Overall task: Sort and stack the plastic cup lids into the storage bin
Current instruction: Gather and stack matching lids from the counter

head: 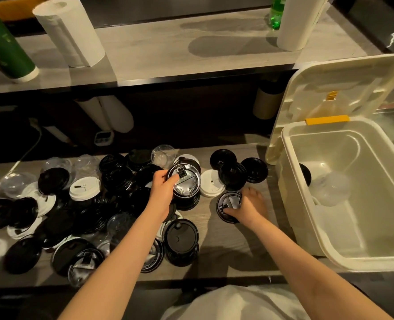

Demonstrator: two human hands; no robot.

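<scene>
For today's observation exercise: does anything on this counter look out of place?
Black, white and clear plastic cup lids lie jumbled, overlapping, on the wooden counter. Inside the cream plastic storage bin, a clear domed lid lies loose, unstacked.

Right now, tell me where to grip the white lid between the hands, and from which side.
Pinch the white lid by its near rim, from the person's side. It lies flat; a black lid overlaps its right edge, the left hand's held lid crowds its left, so the near rim looks freest.
</scene>
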